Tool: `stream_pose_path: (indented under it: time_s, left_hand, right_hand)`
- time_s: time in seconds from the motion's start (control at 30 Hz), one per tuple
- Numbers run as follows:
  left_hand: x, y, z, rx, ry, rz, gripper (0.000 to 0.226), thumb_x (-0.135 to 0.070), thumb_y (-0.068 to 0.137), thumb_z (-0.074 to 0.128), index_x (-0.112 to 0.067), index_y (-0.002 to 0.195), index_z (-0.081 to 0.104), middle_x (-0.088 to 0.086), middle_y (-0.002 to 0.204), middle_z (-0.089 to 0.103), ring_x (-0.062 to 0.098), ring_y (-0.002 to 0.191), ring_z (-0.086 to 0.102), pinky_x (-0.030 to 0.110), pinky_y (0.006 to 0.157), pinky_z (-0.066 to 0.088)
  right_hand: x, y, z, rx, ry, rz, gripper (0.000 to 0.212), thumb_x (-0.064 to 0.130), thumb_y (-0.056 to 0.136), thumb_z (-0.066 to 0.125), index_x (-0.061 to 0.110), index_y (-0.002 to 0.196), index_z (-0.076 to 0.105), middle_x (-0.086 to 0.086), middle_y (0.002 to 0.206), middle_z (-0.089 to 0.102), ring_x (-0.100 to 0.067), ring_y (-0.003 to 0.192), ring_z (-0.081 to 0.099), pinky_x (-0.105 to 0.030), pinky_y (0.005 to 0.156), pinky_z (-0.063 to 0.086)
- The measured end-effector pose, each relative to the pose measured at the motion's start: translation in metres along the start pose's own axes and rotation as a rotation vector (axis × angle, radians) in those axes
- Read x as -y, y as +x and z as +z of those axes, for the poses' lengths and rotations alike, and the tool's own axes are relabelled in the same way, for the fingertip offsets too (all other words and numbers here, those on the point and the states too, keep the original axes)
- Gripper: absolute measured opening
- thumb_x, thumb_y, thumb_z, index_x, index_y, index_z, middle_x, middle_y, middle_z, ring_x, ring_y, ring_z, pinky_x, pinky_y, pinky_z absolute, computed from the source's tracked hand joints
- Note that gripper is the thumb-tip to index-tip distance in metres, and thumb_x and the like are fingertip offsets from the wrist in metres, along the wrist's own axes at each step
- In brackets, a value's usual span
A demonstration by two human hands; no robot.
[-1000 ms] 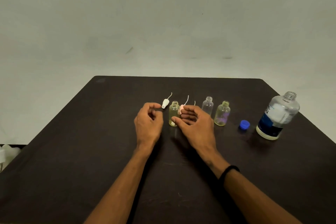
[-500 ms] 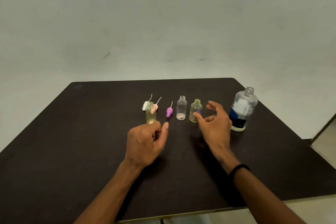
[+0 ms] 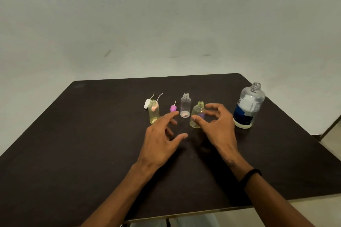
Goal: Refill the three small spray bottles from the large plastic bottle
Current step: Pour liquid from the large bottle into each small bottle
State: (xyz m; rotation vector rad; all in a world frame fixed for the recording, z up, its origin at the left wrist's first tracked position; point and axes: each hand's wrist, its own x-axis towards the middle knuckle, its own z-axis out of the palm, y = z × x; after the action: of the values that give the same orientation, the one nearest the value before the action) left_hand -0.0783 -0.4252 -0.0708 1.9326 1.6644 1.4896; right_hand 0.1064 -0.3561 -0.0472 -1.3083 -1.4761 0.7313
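Note:
Three small uncapped spray bottles stand in a row on the dark table (image 3: 73, 143): a yellow-green one (image 3: 153, 114) at the left, a clear one (image 3: 185, 104) in the middle, and a pale yellow one (image 3: 197, 115) at the right. The large plastic bottle (image 3: 248, 106) with a blue and white label stands uncapped to the far right. My right hand (image 3: 216, 125) hovers with spread, curved fingers around the pale yellow bottle, thumb by its base, holding nothing. My left hand (image 3: 161, 138) is spread open in front of the yellow-green bottle.
Three spray heads with thin tubes lie behind the small bottles: a white one (image 3: 147, 103), a pink one (image 3: 154, 106) seen behind the yellow-green bottle, and a purple one (image 3: 173, 107). The table's right edge runs close to the large bottle.
My right hand has left the yellow-green bottle and moved right to the pale yellow one. My left hand opened from a loose curl and moved forward. The view shifted; the blue cap is out of sight.

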Motion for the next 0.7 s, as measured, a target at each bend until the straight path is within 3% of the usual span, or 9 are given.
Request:
stream_pose_path:
  time_s: [0.07,0.17,0.27,0.33,0.4,0.47,0.57,0.7]
  left_hand:
    - [-0.012,0.001,0.012,0.084,-0.030,0.004,0.073,-0.033,0.079,0.090,-0.030,0.144,0.058,-0.017,0.115,0.069,0.006,0.081,0.068,0.010,0.068,0.053]
    - [-0.027,0.007,0.025,0.098,-0.132,0.015,0.056,-0.012,0.086,0.083,-0.020,0.137,0.063,-0.029,0.109,0.071,-0.010,0.098,0.070,0.009,0.079,0.054]
    - [-0.024,0.014,0.032,0.100,-0.156,-0.022,0.051,-0.011,0.090,0.079,-0.021,0.138,0.063,-0.021,0.114,0.075,-0.007,0.106,0.071,0.020,0.091,0.059]
    - [-0.022,0.020,0.034,0.106,-0.162,-0.033,0.053,-0.019,0.089,0.082,-0.025,0.138,0.063,-0.021,0.115,0.074,-0.004,0.105,0.071,0.021,0.090,0.060]
    - [-0.021,0.027,0.036,0.104,-0.189,-0.036,0.055,-0.018,0.086,0.086,-0.029,0.135,0.063,-0.026,0.112,0.073,-0.005,0.104,0.071,0.015,0.090,0.057]
    - [-0.023,0.031,0.038,0.121,-0.295,-0.087,0.056,-0.012,0.086,0.085,-0.034,0.132,0.062,-0.028,0.109,0.075,-0.004,0.102,0.072,0.013,0.090,0.056]
    - [-0.019,0.033,0.041,0.164,-0.455,-0.178,0.055,-0.005,0.087,0.082,-0.037,0.128,0.062,-0.021,0.113,0.076,0.002,0.107,0.073,0.020,0.092,0.059]
    - [-0.016,0.033,0.041,0.181,-0.547,-0.233,0.052,-0.003,0.088,0.080,-0.039,0.122,0.064,-0.014,0.110,0.078,0.008,0.108,0.073,0.021,0.088,0.058]
  right_hand:
    - [0.002,-0.010,-0.005,0.089,-0.019,0.001,0.053,0.032,0.073,0.095,0.027,0.116,0.064,0.011,0.106,0.074,0.001,0.077,0.063,-0.032,0.080,0.059]
    - [0.004,-0.018,-0.010,0.175,-0.060,0.007,0.050,0.033,0.074,0.094,0.030,0.114,0.064,0.010,0.109,0.073,0.002,0.072,0.060,-0.029,0.077,0.060]
    - [0.006,-0.022,-0.021,0.206,-0.044,0.007,0.050,0.037,0.075,0.093,0.031,0.117,0.066,0.014,0.110,0.073,-0.001,0.065,0.067,-0.025,0.068,0.060]
    - [0.004,-0.028,-0.033,0.080,-0.020,-0.058,0.044,0.038,0.079,0.090,0.027,0.116,0.069,0.013,0.106,0.072,-0.009,0.073,0.072,-0.027,0.069,0.063]
    - [-0.001,-0.029,-0.047,-0.202,-0.029,-0.218,0.030,0.032,0.084,0.087,0.022,0.105,0.068,0.008,0.095,0.068,-0.014,0.071,0.066,-0.026,0.064,0.059]
    - [-0.008,-0.022,-0.062,-0.420,-0.042,-0.266,0.027,0.026,0.086,0.086,0.021,0.100,0.063,0.001,0.094,0.063,-0.012,0.071,0.059,-0.027,0.063,0.056]
    - [-0.019,0.000,-0.079,-0.475,-0.048,-0.106,0.049,0.037,0.080,0.090,0.028,0.112,0.055,0.001,0.113,0.056,-0.010,0.091,0.058,-0.030,0.079,0.055]
    - [-0.026,0.023,-0.085,-0.313,-0.049,-0.003,0.081,0.046,0.071,0.095,0.037,0.131,0.041,0.010,0.131,0.053,-0.008,0.115,0.058,-0.025,0.096,0.049]
